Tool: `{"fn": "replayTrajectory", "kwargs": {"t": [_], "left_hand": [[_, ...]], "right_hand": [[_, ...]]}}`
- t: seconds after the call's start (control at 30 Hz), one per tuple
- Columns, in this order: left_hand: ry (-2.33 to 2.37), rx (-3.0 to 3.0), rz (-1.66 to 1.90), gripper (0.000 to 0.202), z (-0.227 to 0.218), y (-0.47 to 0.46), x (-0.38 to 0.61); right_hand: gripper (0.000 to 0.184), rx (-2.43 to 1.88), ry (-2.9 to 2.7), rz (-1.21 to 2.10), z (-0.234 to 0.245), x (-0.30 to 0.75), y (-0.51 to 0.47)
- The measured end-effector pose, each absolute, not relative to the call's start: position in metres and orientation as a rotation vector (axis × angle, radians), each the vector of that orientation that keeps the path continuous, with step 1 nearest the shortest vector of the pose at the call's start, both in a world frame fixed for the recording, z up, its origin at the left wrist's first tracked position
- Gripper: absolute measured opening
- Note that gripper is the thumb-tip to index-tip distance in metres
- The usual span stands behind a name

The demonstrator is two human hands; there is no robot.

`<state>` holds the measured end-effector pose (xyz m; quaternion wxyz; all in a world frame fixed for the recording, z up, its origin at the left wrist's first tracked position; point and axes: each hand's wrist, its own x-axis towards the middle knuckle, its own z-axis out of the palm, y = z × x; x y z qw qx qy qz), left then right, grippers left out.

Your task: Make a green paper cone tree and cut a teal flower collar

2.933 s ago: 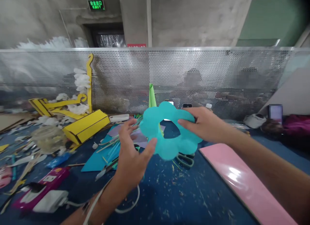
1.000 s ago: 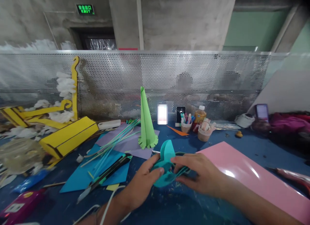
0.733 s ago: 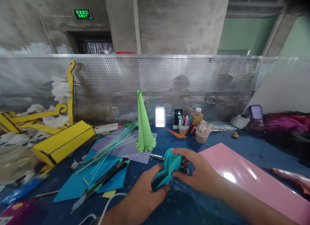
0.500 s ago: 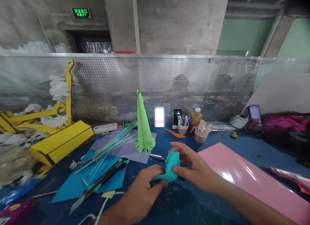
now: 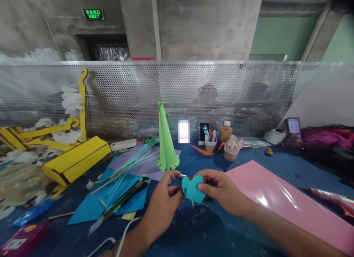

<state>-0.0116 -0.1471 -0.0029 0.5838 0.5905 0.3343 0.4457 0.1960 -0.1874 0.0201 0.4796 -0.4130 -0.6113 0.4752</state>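
Observation:
A folded teal paper cut-out (image 5: 193, 188) sits between both my hands, low in the middle of the view above the blue table (image 5: 193, 231). My left hand (image 5: 163, 203) pinches its left side with thumb and fingers. My right hand (image 5: 218, 190) grips its right side, thumb on the front face. The paper is bunched into a small wedge with rounded lobes at the top. A metal tool tip pokes out just behind the paper.
A green paper cone (image 5: 166, 140) stands right behind my hands. Pink sheet (image 5: 279, 201) lies at right. Teal sticks (image 5: 129, 166), blue paper (image 5: 110, 201) and a utility knife (image 5: 118, 205) lie at left. Yellow cardboard box (image 5: 76, 159), cups of pens (image 5: 210, 140), perforated metal screen (image 5: 177, 94) behind.
The flat flower-shaped teal ring was lowered toward the table and folded by both hands into a small compact wedge. My hands have drawn closer together around it.

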Motion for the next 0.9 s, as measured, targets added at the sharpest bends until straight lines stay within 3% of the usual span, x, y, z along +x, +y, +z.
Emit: {"fn": "replayTrajectory", "kwargs": {"t": [0.2,0.3,0.37,0.47,0.53,0.73,0.9], "left_hand": [[0.544,1.053,0.775,0.056,0.0,-0.157,-0.012],[0.462,1.206,0.742,0.068,-0.008,-0.158,-0.012],[0.453,1.304,0.77,0.063,-0.013,-0.155,-0.012],[0.543,1.402,0.835,0.037,-0.012,-0.152,-0.011],[0.643,1.384,0.862,0.029,-0.007,-0.151,-0.01],[0.865,1.236,1.009,0.038,0.005,-0.152,-0.011],[0.874,1.298,1.057,0.043,0.005,-0.148,-0.015]], "right_hand": [[0.014,-1.072,-1.821,0.876,0.021,0.19,-0.192],[0.027,-1.174,-1.936,0.577,0.025,0.189,-0.195],[0.038,-1.216,-1.919,0.493,0.026,0.19,-0.196],[0.023,-1.215,-1.91,0.611,0.026,0.193,-0.195],[0.028,-1.227,-1.924,0.645,0.025,0.198,-0.192],[0.031,-1.525,-2.275,0.234,0.012,0.221,-0.177],[0.039,-1.728,-2.323,0.219,0.012,0.22,-0.174]]}}
